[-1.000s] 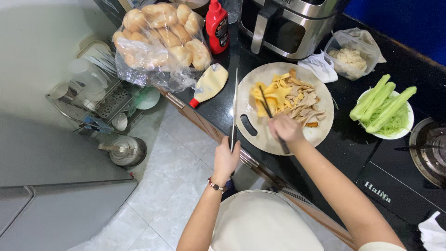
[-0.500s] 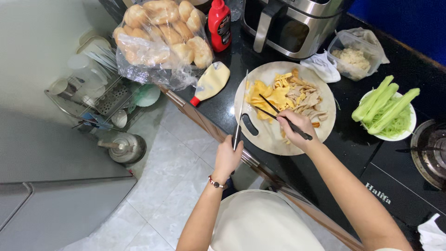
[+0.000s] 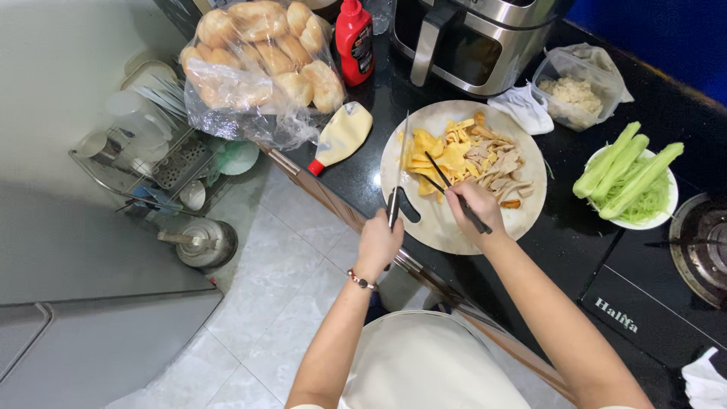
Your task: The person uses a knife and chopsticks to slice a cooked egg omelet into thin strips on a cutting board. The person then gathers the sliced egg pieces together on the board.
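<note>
From the head camera, the round cutting board [image 3: 454,231] is the anchor on the dark counter. The left hand [image 3: 377,244] is closed around the black handle of a knife [image 3: 399,170], whose blade lies along the board's left edge pointing away from the person. The right hand [image 3: 475,210] is curled around dark chopsticks [image 3: 447,182], tips resting in the yellow egg strips [image 3: 439,155] at the board's middle, with pale meat strips [image 3: 503,170] just right of them. I judge the main risk to be the blade sitting at the very rim: a nudge could tip it off toward the floor, or it could swing toward the right hand close by. A loose chopstick grip could also scatter strips off the board. Left of the board lies a squeeze bottle [image 3: 342,136], beyond it a bag of bread rolls [image 3: 261,64] and a red sauce bottle [image 3: 354,38]; to the right, a plate of cucumber [image 3: 628,182]. The left fingers are hidden under the hand, so how firmly they grip is unclear, and the board's near edge is partly covered by both hands.
</note>
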